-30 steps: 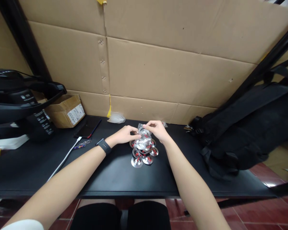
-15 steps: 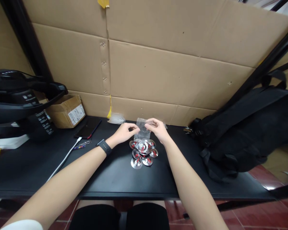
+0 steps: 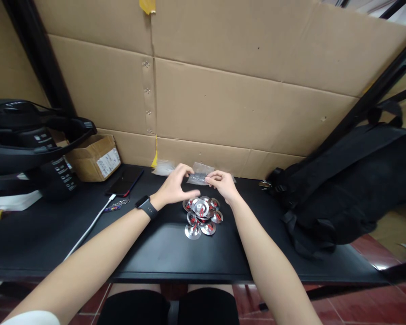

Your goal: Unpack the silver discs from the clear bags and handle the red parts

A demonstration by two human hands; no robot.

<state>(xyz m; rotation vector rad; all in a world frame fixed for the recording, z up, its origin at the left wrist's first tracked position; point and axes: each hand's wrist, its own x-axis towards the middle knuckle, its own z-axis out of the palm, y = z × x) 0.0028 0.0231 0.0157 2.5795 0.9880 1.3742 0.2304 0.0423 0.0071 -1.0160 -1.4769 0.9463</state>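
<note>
Just above the middle of the frame, the right hand (image 3: 223, 185) pinches a small clear plastic bag (image 3: 199, 173) by its near edge between thumb and fingertips. The left hand (image 3: 173, 188) is spread wide and empty, with its curled fingers just beside the bag's left edge. Below both hands, a heap of shiny metal discs (image 3: 202, 215) lies on the black table (image 3: 149, 248). The bag is limp and held from one side only, so it could sag or slip. A low wrist could also scatter the loosely overlapping discs.

place: makeshift workstation | signs: cardboard wall (image 3: 223, 90), black desk (image 3: 162, 248), backpack (image 3: 352, 180)
</note>
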